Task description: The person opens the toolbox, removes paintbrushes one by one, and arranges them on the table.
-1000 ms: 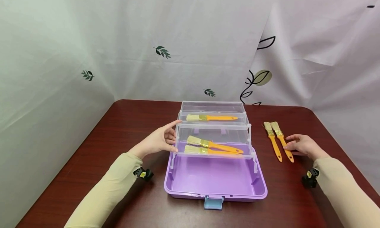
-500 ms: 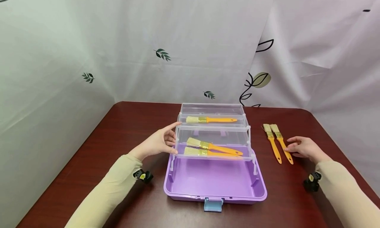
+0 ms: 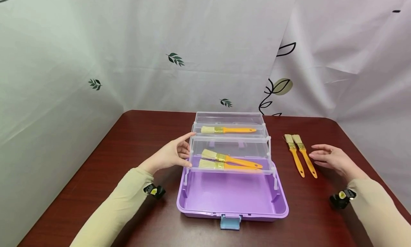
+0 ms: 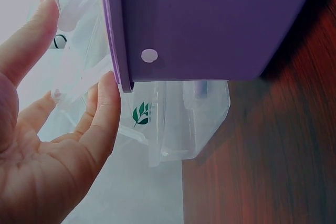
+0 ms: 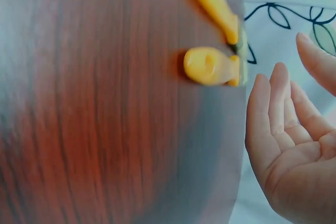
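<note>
My left hand (image 3: 168,155) rests at the left side of a purple box, its thumb and forefinger spread along the ends of the clear trays. In the left wrist view the fingertips (image 4: 107,85) touch the box's edge. Two paintbrushes (image 3: 242,162) with yellow handles lie in the lower tray (image 3: 237,145), and one paintbrush (image 3: 239,130) lies in the tray above. To the right, my right hand (image 3: 334,159) hovers beside two more paintbrushes on the table, fingers loosely extended and holding nothing. The nearer paintbrush (image 3: 309,163) is just left of its fingertips; the other paintbrush (image 3: 297,163) lies alongside.
The purple box (image 3: 231,193) stands unlidded on a dark red wooden table (image 3: 135,132), a blue latch (image 3: 230,222) at its front. Behind the trays stands the clear lid (image 3: 229,116). White patterned cloth (image 3: 144,36) surrounds the table at the back and sides.
My right hand has lifted away from the nearer paintbrush's handle, slightly to the right. The left hand and the box stay in place; the whole view has shifted down a little.
</note>
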Demonstrator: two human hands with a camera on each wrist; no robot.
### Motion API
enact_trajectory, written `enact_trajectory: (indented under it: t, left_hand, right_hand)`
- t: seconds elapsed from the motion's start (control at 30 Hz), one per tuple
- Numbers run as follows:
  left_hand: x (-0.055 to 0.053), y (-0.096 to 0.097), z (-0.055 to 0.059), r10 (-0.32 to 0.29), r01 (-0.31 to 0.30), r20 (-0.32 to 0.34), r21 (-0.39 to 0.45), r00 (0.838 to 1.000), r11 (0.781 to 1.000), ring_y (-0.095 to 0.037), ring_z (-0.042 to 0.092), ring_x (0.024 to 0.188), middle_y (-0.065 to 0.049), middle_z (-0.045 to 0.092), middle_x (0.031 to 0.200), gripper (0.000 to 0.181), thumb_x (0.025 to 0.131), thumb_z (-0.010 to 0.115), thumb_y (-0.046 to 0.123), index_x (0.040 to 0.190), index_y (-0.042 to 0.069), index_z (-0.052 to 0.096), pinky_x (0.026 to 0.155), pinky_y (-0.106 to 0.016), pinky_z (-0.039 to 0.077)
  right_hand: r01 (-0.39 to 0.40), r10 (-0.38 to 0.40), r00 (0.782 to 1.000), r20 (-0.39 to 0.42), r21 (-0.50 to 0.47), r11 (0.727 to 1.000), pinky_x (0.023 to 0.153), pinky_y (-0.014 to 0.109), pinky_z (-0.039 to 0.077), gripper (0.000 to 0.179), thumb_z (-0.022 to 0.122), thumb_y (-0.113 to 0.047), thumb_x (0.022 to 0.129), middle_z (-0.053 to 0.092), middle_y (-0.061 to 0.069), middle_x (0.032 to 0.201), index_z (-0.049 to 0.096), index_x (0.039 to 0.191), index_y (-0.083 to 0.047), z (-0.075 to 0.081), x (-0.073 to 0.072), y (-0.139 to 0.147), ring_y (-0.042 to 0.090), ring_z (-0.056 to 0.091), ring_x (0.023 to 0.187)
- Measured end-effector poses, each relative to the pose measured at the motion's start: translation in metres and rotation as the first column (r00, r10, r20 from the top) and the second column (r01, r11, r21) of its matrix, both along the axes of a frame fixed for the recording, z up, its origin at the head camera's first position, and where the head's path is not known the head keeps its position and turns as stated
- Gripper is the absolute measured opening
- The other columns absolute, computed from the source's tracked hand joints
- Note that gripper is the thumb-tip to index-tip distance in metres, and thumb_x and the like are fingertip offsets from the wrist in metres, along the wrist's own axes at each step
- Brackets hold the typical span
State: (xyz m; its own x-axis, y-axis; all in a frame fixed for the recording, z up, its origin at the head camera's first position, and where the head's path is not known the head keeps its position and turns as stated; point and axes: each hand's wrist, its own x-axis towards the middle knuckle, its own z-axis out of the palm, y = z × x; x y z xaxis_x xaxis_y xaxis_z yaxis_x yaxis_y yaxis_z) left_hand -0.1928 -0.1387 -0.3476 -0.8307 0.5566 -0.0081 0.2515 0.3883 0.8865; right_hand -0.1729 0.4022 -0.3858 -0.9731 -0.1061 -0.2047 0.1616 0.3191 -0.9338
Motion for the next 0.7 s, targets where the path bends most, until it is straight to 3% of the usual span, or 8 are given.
enact_trajectory:
  t: [0.07, 0.13, 0.3, 0.53, 0.7]
  left_hand:
    - [0.0, 0.0, 0.0, 0.001, -0.001, -0.001, -0.001, 1.0, 1.0, -0.02, 0.056, 0.093, -0.015, 0.05, 0.105, 0.102, 0.069, 0.084, 0.005, 0.15, 0.017, 0.023, 0.084, -0.027, 0.052]
    - [0.0, 0.0, 0.0, 0.001, -0.001, -0.001, -0.001, 1.0, 1.0, -0.02, 0.056, 0.093, -0.015, 0.05, 0.105, 0.103, 0.068, 0.084, 0.005, 0.15, 0.017, 0.023, 0.084, -0.027, 0.052]
    - [0.001, 0.0, 0.0, 0.0, 0.0, 0.0, 0.003, 1.0, 1.0, -0.02, 0.056, 0.093, -0.015, 0.05, 0.105, 0.103, 0.068, 0.084, 0.005, 0.15, 0.016, 0.023, 0.084, -0.026, 0.052]
    - [0.001, 0.001, 0.0, 0.007, -0.007, 0.0, -0.002, 1.0, 1.0, -0.02, 0.056, 0.093, -0.014, 0.051, 0.105, 0.103, 0.068, 0.084, 0.005, 0.15, 0.017, 0.024, 0.084, -0.027, 0.052]
    - [0.001, 0.001, -0.001, 0.008, -0.008, 0.0, -0.001, 1.0, 1.0, -0.02, 0.056, 0.092, -0.015, 0.05, 0.105, 0.103, 0.068, 0.084, 0.005, 0.15, 0.016, 0.023, 0.084, -0.028, 0.052]
  right_hand:
    - [-0.016, 0.016, 1.0, -0.005, -0.112, 0.994, 0.072, 0.02, 0.055, 0.022, 0.061, -0.007, 0.091, 0.066, -0.015, 0.087, 0.06, 0.109, -0.02, 0.0, 0.002, -0.001, -0.001, 0.064, 0.082]
    - [-0.033, 0.032, 0.999, -0.01, -0.177, 0.984, 0.072, 0.019, 0.054, 0.028, 0.06, -0.006, 0.092, 0.067, -0.015, 0.091, 0.059, 0.097, -0.033, 0.0, 0.003, -0.003, 0.0, 0.064, 0.083]
    - [-0.062, 0.062, 0.998, -0.003, -0.171, 0.983, 0.074, 0.018, 0.053, 0.025, 0.058, -0.01, 0.094, 0.065, -0.018, 0.095, 0.058, 0.101, -0.033, -0.001, 0.005, -0.01, -0.001, 0.063, 0.087]
    - [-0.117, 0.115, 0.993, -0.025, -0.254, 0.96, 0.075, 0.019, 0.054, 0.027, 0.055, -0.006, 0.095, 0.067, -0.015, 0.098, 0.062, 0.101, -0.031, 0.0, 0.009, -0.023, 0.002, 0.064, 0.089]
    - [-0.146, 0.145, 0.989, -0.016, -0.197, 0.97, 0.078, 0.02, 0.053, 0.024, 0.055, -0.01, 0.095, 0.063, -0.015, 0.102, 0.059, 0.106, -0.031, 0.003, 0.012, -0.036, 0.003, 0.063, 0.092]
